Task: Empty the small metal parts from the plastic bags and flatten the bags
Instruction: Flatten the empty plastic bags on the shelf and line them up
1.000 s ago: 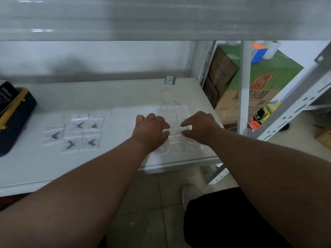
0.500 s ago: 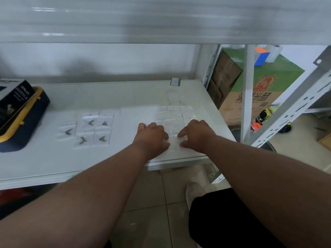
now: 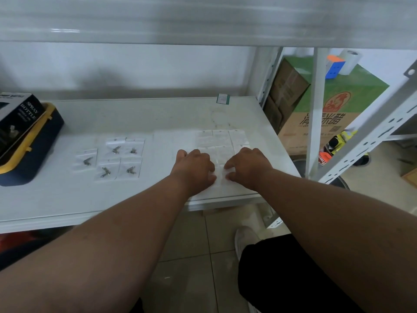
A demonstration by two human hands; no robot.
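- Hands side by side at the near right of the white shelf [image 3: 140,118]: left hand [image 3: 194,169] and right hand [image 3: 249,168], each grip bent knuckles-up, fingertips pressing a flat empty bag [image 3: 219,178] between them; whether any finger pinches its edge, cannot tell.
- Flattened bags [image 3: 220,140] lie just beyond the hands, edge to edge in rows; three show along the far row, nearer ones partly covered, so full count uncertain.
- Filled bags [image 3: 112,158] sit well apart to the left: five counted, each with one small metal part [image 3: 115,149] inside.
- Progress, as judged: right-hand batch emptied and smoothed, current bag being pressed; the five on the left are left to do. Emptied parts not visible anywhere.
- Far left: blue and yellow case [image 3: 29,152] with a spray bottle box [image 3: 17,116] on it.
- Beyond the shelf: green carton [image 3: 338,102].
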